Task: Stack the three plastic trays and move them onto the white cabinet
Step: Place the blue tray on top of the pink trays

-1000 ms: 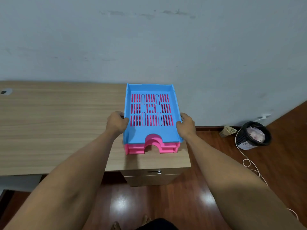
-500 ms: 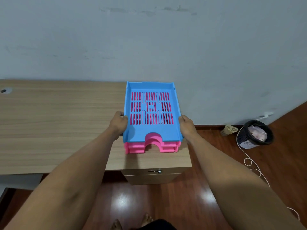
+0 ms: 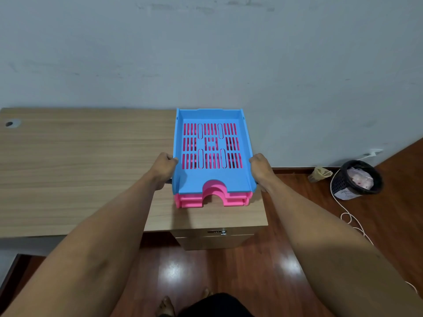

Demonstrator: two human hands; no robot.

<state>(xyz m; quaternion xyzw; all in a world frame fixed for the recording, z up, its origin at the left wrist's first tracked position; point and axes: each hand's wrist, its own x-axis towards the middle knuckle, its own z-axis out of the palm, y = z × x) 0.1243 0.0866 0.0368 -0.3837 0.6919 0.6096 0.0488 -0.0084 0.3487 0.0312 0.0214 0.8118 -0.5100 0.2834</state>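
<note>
The top tray (image 3: pixel 212 179) is sky blue, its floor cut with rows of narrow slots that show pink through them. The two trays beneath (image 3: pixel 190 201) are bright pink. The desk (image 3: pixel 80 168) is pale wood grain, the floor (image 3: pixel 229 271) glossy reddish-brown, the wall (image 3: pixel 206 53) scuffed grey-white, the mesh bin (image 3: pixel 343 181) black.

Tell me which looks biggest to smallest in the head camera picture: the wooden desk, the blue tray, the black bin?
1. wooden desk, by far the widest.
2. blue tray, held at its sides by the left hand and right hand.
3. black bin, though it stands farther off on the floor, so it may look smaller than it is.
</note>
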